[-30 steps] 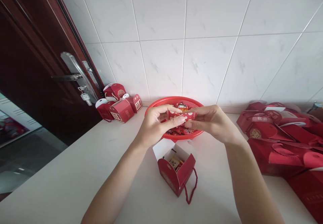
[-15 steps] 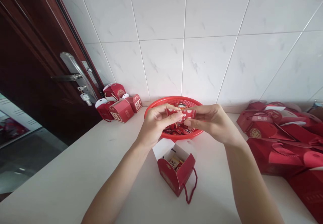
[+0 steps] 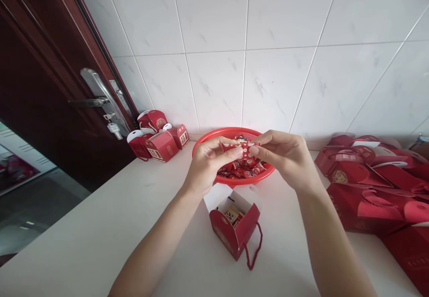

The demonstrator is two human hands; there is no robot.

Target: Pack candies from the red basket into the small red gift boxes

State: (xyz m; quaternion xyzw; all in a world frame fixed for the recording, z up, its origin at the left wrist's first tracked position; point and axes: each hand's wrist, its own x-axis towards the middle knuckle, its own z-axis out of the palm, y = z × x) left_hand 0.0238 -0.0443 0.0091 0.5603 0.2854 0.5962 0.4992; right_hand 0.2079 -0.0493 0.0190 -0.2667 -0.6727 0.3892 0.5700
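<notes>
Between both hands, above a red plastic basket (image 3: 231,181), is a small red packet with a white pattern (image 3: 245,151). My left hand (image 3: 209,158) pinches its left end, thumb in front. The right end is pinched between the thumb and fingers of my right hand (image 3: 284,154). Several red-wrapped sweets (image 3: 246,170) lie in the basket, partly hidden by the packet and my hands. Below my hands an open red gift box (image 3: 231,234) stands on the white table, its flaps raised, small wrapped items inside and a dark red cord handle hanging at its right.
Several closed red boxes (image 3: 161,145) stand at the back left beside a dark wooden door (image 3: 43,78) with keys in its lock. A heap of red boxes (image 3: 368,203) covers the right side. A white tiled wall (image 3: 217,87) rises behind the table (image 3: 140,225).
My right hand's fingers have shifted from lying stretched along the packet to pinching its right end. The packet has tilted slightly, and the box stays in place.
</notes>
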